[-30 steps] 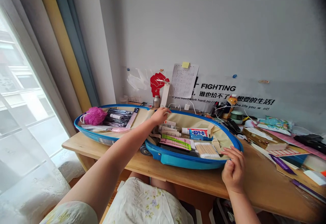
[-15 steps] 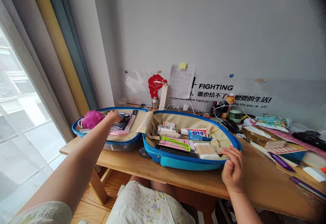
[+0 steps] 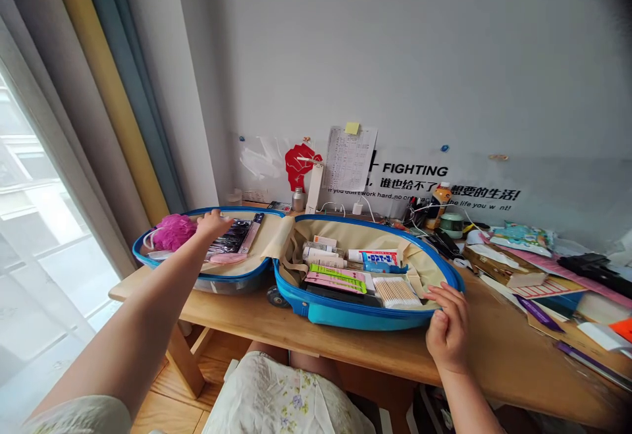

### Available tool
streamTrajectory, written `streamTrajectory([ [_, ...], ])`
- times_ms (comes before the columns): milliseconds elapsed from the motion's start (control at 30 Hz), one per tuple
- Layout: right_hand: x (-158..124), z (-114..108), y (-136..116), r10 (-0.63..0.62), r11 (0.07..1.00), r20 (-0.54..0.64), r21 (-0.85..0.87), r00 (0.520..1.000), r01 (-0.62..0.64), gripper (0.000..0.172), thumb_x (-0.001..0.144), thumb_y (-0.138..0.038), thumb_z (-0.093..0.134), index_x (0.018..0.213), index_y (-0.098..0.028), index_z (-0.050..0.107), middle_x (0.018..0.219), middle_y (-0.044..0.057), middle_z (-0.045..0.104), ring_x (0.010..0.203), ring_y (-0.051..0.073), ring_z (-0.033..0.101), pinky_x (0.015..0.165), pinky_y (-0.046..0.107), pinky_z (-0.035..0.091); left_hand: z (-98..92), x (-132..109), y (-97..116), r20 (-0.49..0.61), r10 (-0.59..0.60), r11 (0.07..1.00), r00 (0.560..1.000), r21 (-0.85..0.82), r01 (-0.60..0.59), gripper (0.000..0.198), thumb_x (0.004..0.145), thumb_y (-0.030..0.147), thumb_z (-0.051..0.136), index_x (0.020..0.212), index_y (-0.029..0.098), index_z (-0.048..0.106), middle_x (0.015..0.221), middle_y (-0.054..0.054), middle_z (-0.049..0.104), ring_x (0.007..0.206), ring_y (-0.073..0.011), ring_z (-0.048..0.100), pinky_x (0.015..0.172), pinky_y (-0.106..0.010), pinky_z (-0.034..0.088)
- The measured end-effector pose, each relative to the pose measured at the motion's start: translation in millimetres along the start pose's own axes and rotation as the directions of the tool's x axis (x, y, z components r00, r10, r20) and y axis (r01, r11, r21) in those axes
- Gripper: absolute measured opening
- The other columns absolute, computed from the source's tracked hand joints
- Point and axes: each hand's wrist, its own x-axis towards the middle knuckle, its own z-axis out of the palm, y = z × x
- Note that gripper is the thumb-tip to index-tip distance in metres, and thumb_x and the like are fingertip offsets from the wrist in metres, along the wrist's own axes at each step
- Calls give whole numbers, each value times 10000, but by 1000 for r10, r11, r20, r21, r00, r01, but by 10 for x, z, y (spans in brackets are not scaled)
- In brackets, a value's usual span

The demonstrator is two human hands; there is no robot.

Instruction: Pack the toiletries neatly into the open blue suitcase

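A blue suitcase lies unfolded on the wooden table. My left hand is over its left half, fingers pinched together around a small whitish thing too hidden to name. Close by it are a purple bath puff, a black packet in clear wrapping and a flat pink item. At the suitcase's near right corner, my right hand grips the rim, fingers over the edge. Inside the right half lie cotton swabs, a toothpaste tube, a blue packet and green-and-pink sachets.
A metal bottle and a white upright lamp-like stand are behind the suitcase. On the right, an orange-capped bottle, a green jar, a purple packet and papers clutter the table. Curtains hang at left.
My left hand has risen slightly and drawn back to the left, off the black packet. My right hand keeps its place on the rim; the view has shifted a little.
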Motion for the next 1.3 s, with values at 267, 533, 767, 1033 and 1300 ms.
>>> streamTrajectory([
  [267, 26, 0, -27, -14, 1000, 1, -14, 1000, 14, 329, 1012, -342, 336, 992, -205, 634, 1007, 115, 669, 1130, 284, 584, 985, 517, 436, -321, -188, 1184, -132, 305, 942, 943, -106, -319, 503, 981, 513, 307, 1199, 195, 630, 1249, -111, 683, 1220, -284, 576, 1033, -352, 406],
  [533, 12, -10, -29, 4, 1000, 14, -5, 1000, -4, 321, 1005, -337, 340, 1000, -208, 634, 1020, 116, 672, 1147, 288, 582, 999, 532, 429, -41, -514, 2024, 121, 580, 814, 805, -115, -569, 510, 1022, 571, 262, 1241, 220, 561, 1141, -105, 718, 1066, -270, 673, 870, -341, 498],
  [767, 10, -9, -42, 19, 1000, 8, 4, 1000, -19, 325, 1004, -353, 347, 985, -213, 641, 1018, 111, 675, 1136, 285, 588, 1000, 527, 430, 252, -526, 2112, 244, 715, 695, 655, -149, -703, 344, 992, 296, 471, 1304, 210, 588, 1269, -101, 669, 1204, -244, 607, 1020, -341, 454],
  [1033, 8, -8, -40, 23, 1000, 3, 1, 1000, -23, 326, 1004, -355, 350, 984, -212, 643, 1016, 110, 672, 1139, 288, 588, 1003, 534, 423, 430, -416, 2061, 301, 700, 707, 648, -169, -686, 356, 938, 233, 545, 1287, 190, 594, 1192, -97, 702, 1145, -258, 644, 983, -357, 495],
  [1300, 21, -15, -40, -7, 1000, 15, -14, 1000, 7, 324, 1010, -326, 329, 1012, -202, 629, 1032, 122, 664, 1153, 286, 583, 1000, 525, 424, 542, -372, 2046, 315, 687, 718, 654, -156, -679, 334, 898, 201, 559, 1226, 198, 622, 1205, -78, 709, 1124, -234, 647, 976, -330, 499],
])
